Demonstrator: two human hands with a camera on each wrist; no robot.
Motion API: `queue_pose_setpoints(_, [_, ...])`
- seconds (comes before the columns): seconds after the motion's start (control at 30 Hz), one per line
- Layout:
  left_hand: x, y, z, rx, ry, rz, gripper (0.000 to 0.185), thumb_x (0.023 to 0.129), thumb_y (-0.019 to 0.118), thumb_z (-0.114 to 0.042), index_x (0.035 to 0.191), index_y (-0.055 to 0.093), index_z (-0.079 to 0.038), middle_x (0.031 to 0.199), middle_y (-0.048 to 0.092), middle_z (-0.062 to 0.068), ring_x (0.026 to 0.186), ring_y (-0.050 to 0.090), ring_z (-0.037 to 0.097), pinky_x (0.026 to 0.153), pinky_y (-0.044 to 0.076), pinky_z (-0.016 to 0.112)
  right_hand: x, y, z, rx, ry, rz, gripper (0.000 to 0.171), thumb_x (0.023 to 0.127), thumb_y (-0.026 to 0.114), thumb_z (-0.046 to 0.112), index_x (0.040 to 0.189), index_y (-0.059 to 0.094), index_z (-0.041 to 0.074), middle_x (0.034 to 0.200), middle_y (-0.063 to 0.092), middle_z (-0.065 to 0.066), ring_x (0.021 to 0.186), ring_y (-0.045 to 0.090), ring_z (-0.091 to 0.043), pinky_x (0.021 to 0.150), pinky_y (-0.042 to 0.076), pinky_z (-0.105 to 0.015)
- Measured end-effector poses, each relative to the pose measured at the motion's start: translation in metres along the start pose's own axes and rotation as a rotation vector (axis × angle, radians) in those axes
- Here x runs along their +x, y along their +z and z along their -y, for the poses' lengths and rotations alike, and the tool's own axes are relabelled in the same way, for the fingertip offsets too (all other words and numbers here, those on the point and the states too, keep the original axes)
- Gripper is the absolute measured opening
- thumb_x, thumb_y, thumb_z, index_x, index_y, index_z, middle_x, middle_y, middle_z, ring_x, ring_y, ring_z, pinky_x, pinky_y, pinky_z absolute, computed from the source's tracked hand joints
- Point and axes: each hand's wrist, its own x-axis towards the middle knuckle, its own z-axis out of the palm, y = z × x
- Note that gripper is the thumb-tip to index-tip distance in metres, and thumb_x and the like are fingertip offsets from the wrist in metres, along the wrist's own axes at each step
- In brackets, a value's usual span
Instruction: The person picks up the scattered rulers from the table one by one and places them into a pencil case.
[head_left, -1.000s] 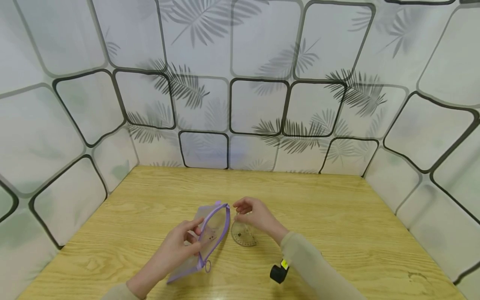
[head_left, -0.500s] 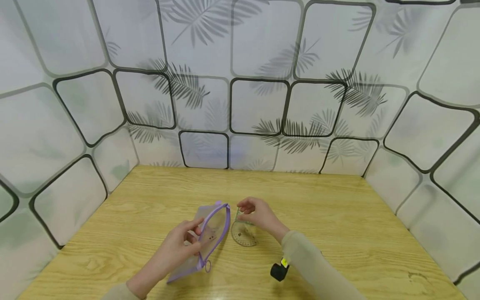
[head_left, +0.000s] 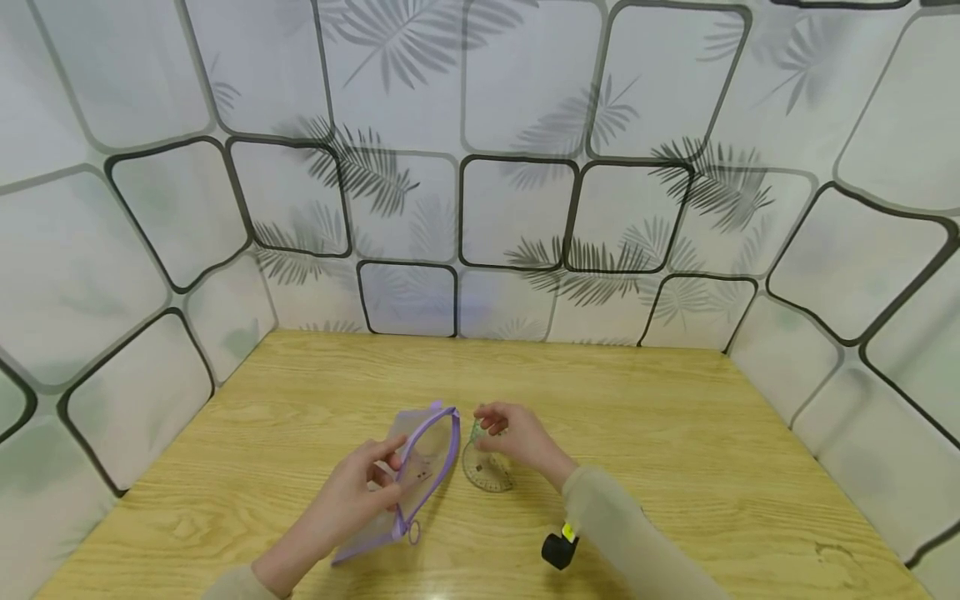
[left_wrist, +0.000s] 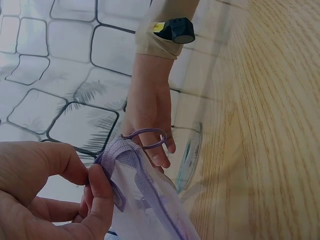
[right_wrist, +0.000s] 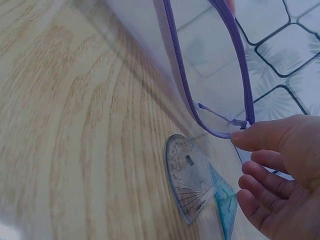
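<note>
My left hand (head_left: 352, 487) pinches one edge of a see-through zip pouch (head_left: 411, 422) with purple trim. The pouch stands tilted with its mouth gaping to the right; a ring hangs from its zipper. Right of it, my right hand (head_left: 521, 437) hovers with loosely bent fingers and holds nothing that shows. Under and beside these fingers lie a clear protractor (head_left: 487, 472) and a teal set square (right_wrist: 226, 205), which touch or overlap in the right wrist view. In that view the thumb tip covers the pouch's corner; whether it touches cannot be told.
A light wooden table (head_left: 637, 400) carries everything. Patterned white curtains (head_left: 517, 217) close it off at the back and both sides. A black camera (head_left: 558, 550) with a yellow label sits at my right sleeve.
My right hand has shifted slightly right, then a little lower, and more of the teal set square shows under its fingers. My left hand and the pouch stay in place.
</note>
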Motion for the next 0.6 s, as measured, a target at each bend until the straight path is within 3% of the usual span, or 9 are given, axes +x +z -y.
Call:
queue_pose_setpoints(0.4, [0.000,0.000,0.002,-0.002,0.003,0.001,0.066,0.079,0.063,0.004,0.141,0.042,0.014,0.104,0.052,0.013,0.077,0.057,0.007,0.061,0.059,0.019,-0.003,0.004,-0.008,-0.054,-0.017,0.022,0.048,0.083,0.077,0.015,0.127,0.062,0.001,0.114,0.066,-0.014,0.101,0.063,-0.025,0.089,0.056,-0.039])
queue_pose_setpoints(0.6, [0.000,0.000,0.001,0.000,-0.002,0.001,0.066,0.079,0.063,0.005,0.141,0.042,0.014,0.103,0.052,0.013,0.077,0.057,0.008,0.060,0.059,0.020,-0.003,0.006,-0.013,-0.084,-0.011,0.038,0.050,0.083,0.078,0.018,0.128,0.062,0.003,0.114,0.066,-0.011,0.100,0.061,-0.021,0.088,0.056,-0.038])
